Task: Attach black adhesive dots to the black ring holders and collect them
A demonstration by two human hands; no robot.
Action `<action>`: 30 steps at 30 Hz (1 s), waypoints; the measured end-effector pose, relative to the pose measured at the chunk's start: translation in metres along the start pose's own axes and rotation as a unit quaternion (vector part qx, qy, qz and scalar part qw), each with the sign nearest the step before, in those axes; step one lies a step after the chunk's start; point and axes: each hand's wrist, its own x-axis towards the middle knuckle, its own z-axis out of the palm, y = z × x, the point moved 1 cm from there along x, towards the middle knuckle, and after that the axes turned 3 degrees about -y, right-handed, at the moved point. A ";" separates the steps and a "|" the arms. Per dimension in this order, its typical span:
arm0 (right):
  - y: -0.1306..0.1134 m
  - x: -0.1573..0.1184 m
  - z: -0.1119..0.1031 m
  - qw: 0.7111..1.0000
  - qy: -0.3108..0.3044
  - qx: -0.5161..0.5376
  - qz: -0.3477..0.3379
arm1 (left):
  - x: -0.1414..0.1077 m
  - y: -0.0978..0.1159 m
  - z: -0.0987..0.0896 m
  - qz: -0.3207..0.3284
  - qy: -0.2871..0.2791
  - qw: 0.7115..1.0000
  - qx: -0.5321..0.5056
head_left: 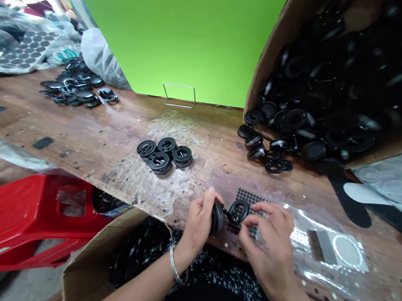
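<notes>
My left hand (201, 220) is closed around a thick black round disc part (217, 219), held on edge above the table's front edge. A black ring (239, 212) sticks out to its right, apparently joined by a short arm. At the ring's right rim, the thumb and fingers of my right hand (270, 239) are pinched together. Whether they grip the rim or something tiny is hidden. Underneath lies a sheet of small black dots (253, 196). To the left, several black round parts (159, 162) stand close together, ring side up.
A cardboard box (269, 47) at right spills black parts (276, 146) onto the wooden table (116, 132). A black pile (74, 89) lies far left. Behind stands a green panel (184, 34). Clear plastic (307, 229) lies right; a red stool (17, 217) and open carton (85, 263) are below left.
</notes>
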 end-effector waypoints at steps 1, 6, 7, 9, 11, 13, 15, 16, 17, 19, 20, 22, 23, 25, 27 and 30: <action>-0.004 0.000 0.003 1.000 -0.004 -0.007 0.000 | 0.000 0.000 -0.001 0.008 0.000 1.000 0.006; -0.005 -0.003 0.018 0.998 -0.027 -0.034 0.048 | -0.002 0.001 -0.005 0.048 -0.008 0.998 0.032; -0.005 -0.003 0.020 0.997 -0.031 -0.036 0.057 | -0.002 0.001 -0.005 0.053 -0.011 0.998 0.036; -0.007 -0.004 0.021 0.997 -0.043 -0.038 0.060 | -0.003 -0.001 -0.006 0.054 -0.012 0.998 0.039; -0.010 -0.006 0.020 0.997 -0.049 -0.042 0.044 | -0.003 -0.003 -0.006 0.043 -0.008 0.999 0.030; -0.013 -0.010 0.019 0.997 -0.051 -0.052 0.012 | -0.002 -0.005 -0.006 0.025 0.000 1.000 0.002; -0.015 -0.015 0.018 0.994 -0.064 -0.080 -0.027 | -0.001 -0.006 -0.004 0.003 0.008 1.000 -0.029; -0.016 -0.018 0.018 0.991 -0.075 -0.098 -0.048 | 0.000 -0.006 -0.004 -0.004 0.011 0.999 -0.039; -0.016 -0.021 0.018 0.987 -0.088 -0.115 -0.071 | 0.002 -0.006 -0.004 -0.012 0.014 0.999 -0.045; -0.015 -0.025 0.019 0.981 -0.108 -0.129 -0.093 | 0.003 -0.004 -0.005 -0.034 0.021 0.997 -0.059; -0.013 -0.025 0.019 0.983 -0.112 -0.117 -0.090 | 0.004 -0.004 -0.006 -0.055 0.022 0.995 -0.078; -0.007 -0.024 0.018 0.991 -0.105 -0.054 -0.061 | 0.004 -0.004 -0.007 -0.113 0.006 0.983 -0.146; -0.003 -0.023 0.017 0.994 -0.099 -0.011 -0.037 | 0.003 -0.004 -0.007 -0.145 -0.017 0.972 -0.183; 0.004 -0.021 0.015 0.993 -0.088 0.083 0.013 | -0.001 -0.003 -0.008 -0.195 -0.080 0.951 -0.225; 0.008 -0.022 0.014 0.976 -0.094 0.173 0.091 | -0.005 0.000 -0.009 -0.198 -0.125 0.954 -0.186; 0.006 -0.025 0.012 0.894 -0.132 0.335 0.266 | -0.011 0.013 -0.015 -0.029 -0.117 0.992 -0.045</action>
